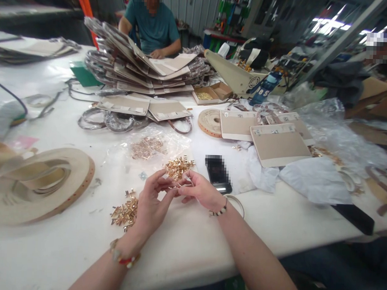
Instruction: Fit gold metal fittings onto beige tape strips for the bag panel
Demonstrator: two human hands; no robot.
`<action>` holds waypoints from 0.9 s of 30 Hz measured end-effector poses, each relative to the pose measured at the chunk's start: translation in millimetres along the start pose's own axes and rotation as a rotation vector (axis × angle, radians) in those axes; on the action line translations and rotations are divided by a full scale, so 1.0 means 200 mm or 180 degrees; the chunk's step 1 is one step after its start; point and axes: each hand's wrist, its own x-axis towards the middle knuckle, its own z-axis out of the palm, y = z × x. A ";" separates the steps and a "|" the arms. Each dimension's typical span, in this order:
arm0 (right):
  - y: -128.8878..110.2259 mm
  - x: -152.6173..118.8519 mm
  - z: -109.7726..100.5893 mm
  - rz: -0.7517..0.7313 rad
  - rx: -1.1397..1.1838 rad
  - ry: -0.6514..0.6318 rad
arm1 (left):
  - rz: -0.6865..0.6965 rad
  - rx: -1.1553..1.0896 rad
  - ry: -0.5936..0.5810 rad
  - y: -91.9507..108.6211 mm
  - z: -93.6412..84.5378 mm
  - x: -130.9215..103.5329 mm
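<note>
My left hand (pixel 155 198) and my right hand (pixel 200 189) meet over the white table (pixel 190 242), thumbs and fingertips pinched together. Between them is a small metallic piece, too small to make out fully; both hands appear to grip it. Just beyond the fingertips lies a heap of small gold metal fittings (pixel 179 166). Another pile of gold fittings (pixel 125 212) rests beside my left hand, partly hidden by it. A clear plastic bag (pixel 149 147) with more fittings lies behind the first heap. Near my right wrist is a black phone-like object (pixel 218 171).
A large tape roll (pixel 68 187) lies at left, a smaller roll (pixel 209 122) behind. Beige panels (pixel 277 146) rest at right near crumpled plastic (pixel 337 124). Stacked wrapped panels (pixel 135 71) stand at the back, before a seated person (pixel 153 27). A blue bottle (pixel 267 88) is back right.
</note>
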 end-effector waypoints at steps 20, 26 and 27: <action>-0.03 -0.01 0.02 -0.0282 -0.0328 0.0126 | 0.0393 0.1150 0.0506 0.02 -0.06 0.04; -0.03 -0.01 0.02 -0.0374 -0.0360 0.0233 | -0.0141 0.0562 0.0356 0.01 -0.06 0.04; -0.02 -0.01 0.02 -0.0363 -0.0403 0.0295 | -0.0278 0.0442 0.0321 0.01 -0.06 0.04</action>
